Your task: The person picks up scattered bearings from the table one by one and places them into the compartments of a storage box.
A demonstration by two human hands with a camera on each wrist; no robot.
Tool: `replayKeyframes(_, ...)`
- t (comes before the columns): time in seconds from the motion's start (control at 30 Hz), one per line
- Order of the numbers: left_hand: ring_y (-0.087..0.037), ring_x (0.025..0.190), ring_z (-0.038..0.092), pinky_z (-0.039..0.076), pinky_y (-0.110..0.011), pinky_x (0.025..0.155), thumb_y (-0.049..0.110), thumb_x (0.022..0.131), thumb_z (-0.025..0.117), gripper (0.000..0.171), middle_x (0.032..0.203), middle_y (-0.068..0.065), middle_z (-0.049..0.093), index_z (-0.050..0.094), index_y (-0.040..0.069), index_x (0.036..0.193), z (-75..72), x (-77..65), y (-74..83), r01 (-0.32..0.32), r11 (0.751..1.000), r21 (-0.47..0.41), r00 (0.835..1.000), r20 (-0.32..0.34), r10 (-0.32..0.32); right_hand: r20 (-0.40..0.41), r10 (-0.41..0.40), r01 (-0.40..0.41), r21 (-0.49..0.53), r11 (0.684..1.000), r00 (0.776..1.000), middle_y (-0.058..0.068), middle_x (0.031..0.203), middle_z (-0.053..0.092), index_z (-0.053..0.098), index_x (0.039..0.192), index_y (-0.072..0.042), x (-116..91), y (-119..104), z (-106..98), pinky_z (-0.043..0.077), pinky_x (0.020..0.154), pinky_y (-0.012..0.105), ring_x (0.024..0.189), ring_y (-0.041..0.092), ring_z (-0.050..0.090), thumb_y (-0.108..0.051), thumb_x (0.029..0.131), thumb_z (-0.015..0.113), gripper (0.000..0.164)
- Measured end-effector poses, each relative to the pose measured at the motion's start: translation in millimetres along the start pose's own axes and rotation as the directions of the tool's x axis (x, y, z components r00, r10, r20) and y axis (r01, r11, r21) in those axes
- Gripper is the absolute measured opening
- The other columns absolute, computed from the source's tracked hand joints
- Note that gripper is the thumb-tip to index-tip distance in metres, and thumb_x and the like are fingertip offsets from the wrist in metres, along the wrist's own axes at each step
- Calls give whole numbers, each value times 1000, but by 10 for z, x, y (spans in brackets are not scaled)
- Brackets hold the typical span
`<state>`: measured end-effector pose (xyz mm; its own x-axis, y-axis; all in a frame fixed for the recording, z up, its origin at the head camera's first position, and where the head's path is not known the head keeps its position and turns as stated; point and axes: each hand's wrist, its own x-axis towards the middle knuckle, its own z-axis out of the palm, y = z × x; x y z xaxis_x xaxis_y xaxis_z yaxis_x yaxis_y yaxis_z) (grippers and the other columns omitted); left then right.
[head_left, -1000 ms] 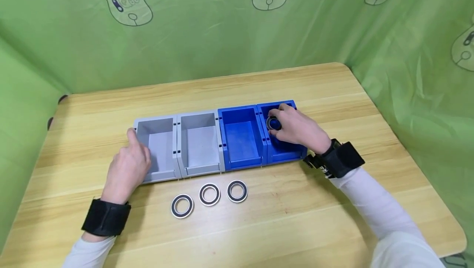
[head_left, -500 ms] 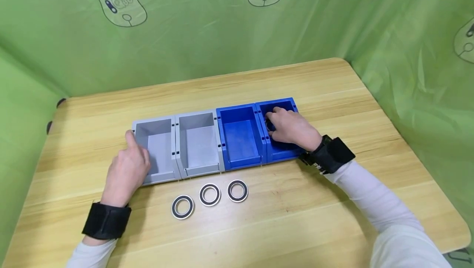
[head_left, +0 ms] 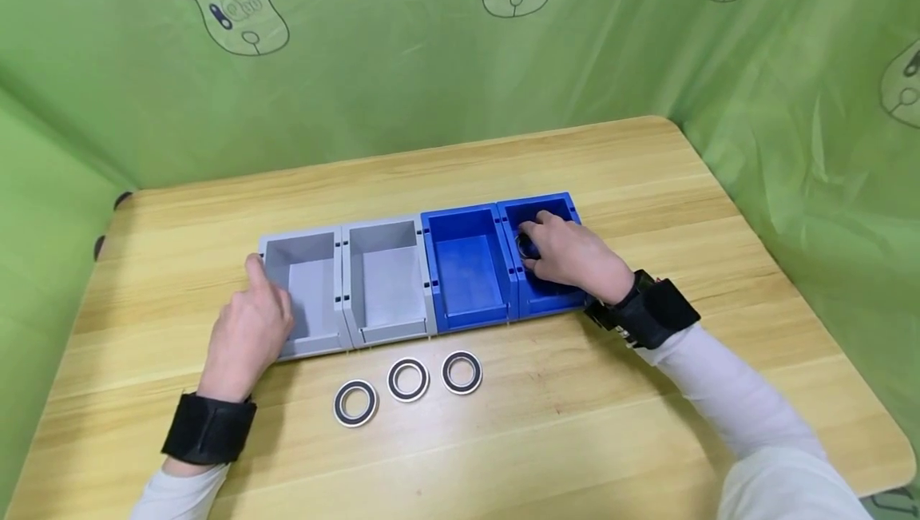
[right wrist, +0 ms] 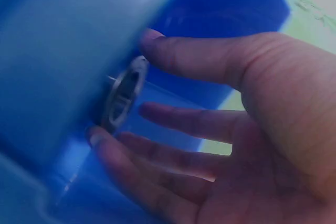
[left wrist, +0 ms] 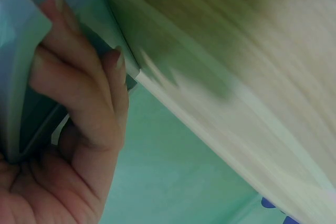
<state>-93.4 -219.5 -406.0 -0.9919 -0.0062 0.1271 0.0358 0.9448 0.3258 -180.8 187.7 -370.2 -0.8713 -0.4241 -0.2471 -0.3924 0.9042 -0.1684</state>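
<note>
My right hand (head_left: 575,256) reaches into the rightmost blue bin (head_left: 549,306). Its thumb and a fingertip pinch a ring-shaped ball bearing (right wrist: 125,95) by opposite edges, close to the bin's side wall; the bin floor under the hand is mostly hidden. At the other end of the row, my left hand (head_left: 247,332) grips the side of the leftmost grey bin (head_left: 311,341), its index finger along the outer rim. The left wrist view shows its fingers (left wrist: 79,85) bent against the bin wall. Three more bearings (head_left: 355,402) lie flat on the table in front of the bins.
A second grey bin (head_left: 388,335) and a second blue bin (head_left: 470,318) stand between the outer two, all side by side. Beneath them is a wood-grain table (head_left: 503,456). Green fabric (head_left: 402,81) hangs behind and at both sides.
My right hand has lowered the bearing slightly deeper into the rightmost blue bin. The left hand keeps its place on the grey bin, and the bearings on the table have not moved.
</note>
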Motion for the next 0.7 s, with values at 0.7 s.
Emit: replayKeyframes(0.7,-19,30,41,31,-30,27,6,102,37,43,47,-8,41,27,-19,135,17,-18,-3,-20,1000,1,1000,-12,20,-334,139,-92,152,984,932,35,127,56,39,150,8,-469,158,-86,54,89,59,111,49,59,-30,99,65,69)
